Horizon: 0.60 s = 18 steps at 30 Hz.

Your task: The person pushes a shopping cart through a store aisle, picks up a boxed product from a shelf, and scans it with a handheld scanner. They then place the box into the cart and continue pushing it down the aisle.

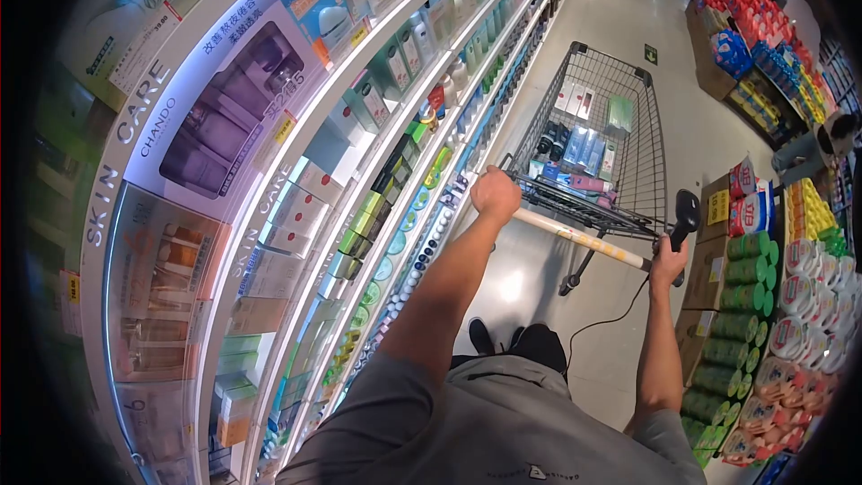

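My left hand (496, 194) is closed around the left end of the handle (584, 240) of a shopping cart (663, 153). At the handle's right end, my right hand (668, 262) is closed around a black barcode scanner (687, 207), its head rising above my fingers. A thin black cord (611, 318) hangs from that hand toward my legs. Inside the wire basket lie white boxes (575, 99), a green box (620, 112), blue-and-white packs (584, 151) and a pink tube (591, 183).
A long lit shelf (296, 162) of skin care boxes and bottles runs close along my left. On the right stand stacks of green canisters (745, 283), white tubs (799, 296) and a display of red packs (754, 13). The shiny aisle floor (620, 0) stretches ahead.
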Tool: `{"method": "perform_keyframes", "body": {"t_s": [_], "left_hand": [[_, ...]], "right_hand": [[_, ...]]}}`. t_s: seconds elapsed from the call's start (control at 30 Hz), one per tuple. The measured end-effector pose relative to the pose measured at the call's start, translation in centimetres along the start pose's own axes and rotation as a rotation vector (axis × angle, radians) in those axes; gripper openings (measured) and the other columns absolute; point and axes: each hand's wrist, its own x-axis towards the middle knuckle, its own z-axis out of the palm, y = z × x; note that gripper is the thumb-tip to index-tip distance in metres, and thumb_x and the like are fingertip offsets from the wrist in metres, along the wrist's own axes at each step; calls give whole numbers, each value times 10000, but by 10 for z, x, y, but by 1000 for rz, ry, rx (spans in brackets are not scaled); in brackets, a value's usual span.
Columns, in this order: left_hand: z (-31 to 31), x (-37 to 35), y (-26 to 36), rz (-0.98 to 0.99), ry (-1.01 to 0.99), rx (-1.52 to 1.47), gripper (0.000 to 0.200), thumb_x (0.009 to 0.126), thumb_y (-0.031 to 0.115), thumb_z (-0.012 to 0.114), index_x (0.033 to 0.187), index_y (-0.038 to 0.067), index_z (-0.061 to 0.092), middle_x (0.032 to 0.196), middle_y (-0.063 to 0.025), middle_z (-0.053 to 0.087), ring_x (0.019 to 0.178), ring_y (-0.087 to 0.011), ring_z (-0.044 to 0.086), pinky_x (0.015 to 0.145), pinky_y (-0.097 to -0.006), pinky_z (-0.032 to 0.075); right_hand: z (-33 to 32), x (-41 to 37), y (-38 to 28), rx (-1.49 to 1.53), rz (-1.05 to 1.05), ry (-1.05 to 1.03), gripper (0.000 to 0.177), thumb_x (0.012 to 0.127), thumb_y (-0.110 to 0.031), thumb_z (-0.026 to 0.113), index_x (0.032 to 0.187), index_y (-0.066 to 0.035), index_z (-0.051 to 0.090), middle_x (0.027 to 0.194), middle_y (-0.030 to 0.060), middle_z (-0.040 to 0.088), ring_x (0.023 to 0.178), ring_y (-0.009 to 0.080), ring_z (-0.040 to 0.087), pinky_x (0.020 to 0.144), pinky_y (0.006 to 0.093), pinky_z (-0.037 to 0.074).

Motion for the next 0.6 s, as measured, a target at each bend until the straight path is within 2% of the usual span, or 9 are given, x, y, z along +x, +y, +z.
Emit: {"method": "perform_keyframes", "body": {"t_s": [0.1, 0.23, 0.33, 0.4, 0.43, 0.53, 0.6], "left_hand": [[1, 14, 14, 10, -12, 7, 402, 814, 198, 595, 1112, -69, 561, 994, -254, 698, 938, -370, 696, 875, -428, 524], [16, 45, 26, -13, -7, -18, 402, 812, 195, 585, 1112, -72, 562, 987, -257, 699, 943, -372, 696, 871, -422, 528], [16, 57, 40, -28, 24, 40, 333, 819, 203, 621, 1056, -26, 577, 962, -192, 717, 897, -295, 715, 798, -378, 543], [17, 65, 47, -26, 20, 13, 345, 810, 204, 629, 1055, -33, 577, 951, -205, 715, 901, -310, 711, 804, -378, 542], [13, 72, 52, -34, 36, 12, 348, 807, 204, 631, 1054, -36, 577, 945, -207, 715, 899, -315, 710, 806, -378, 542], [14, 88, 62, -25, 43, 20, 341, 801, 185, 615, 1045, -49, 573, 917, -214, 713, 871, -337, 711, 800, -400, 544], [20, 99, 67, -17, 26, 43, 339, 801, 178, 603, 1045, -55, 570, 909, -215, 713, 861, -345, 710, 798, -417, 544]], "right_hand": [[9, 14, -6, 10, 16, 55, 90, 903, -89, 615, 944, -54, 543, 653, -8, 515, 543, 67, 477, 486, 240, 360], [21, 39, -4, 42, 16, 24, 104, 903, -102, 627, 944, -57, 543, 641, -20, 508, 529, 59, 466, 474, 231, 346], [22, 56, 5, 90, 65, -17, 125, 902, -78, 611, 1004, -40, 549, 681, -20, 525, 561, 60, 485, 496, 236, 377], [24, 68, 4, 50, 59, -46, 152, 905, -68, 603, 1040, -29, 543, 688, -14, 523, 563, 63, 484, 499, 236, 380], [35, 82, 13, 137, 35, -44, 159, 904, -67, 597, 1047, -19, 550, 694, -4, 522, 559, 67, 484, 500, 239, 385], [42, 104, 14, 76, 79, -71, 122, 891, -61, 598, 1003, -19, 574, 681, 3, 516, 546, 77, 481, 499, 247, 388], [47, 112, -4, 7, 203, -92, 111, 886, -63, 608, 981, -25, 567, 654, 0, 511, 539, 78, 479, 488, 248, 378]]}}
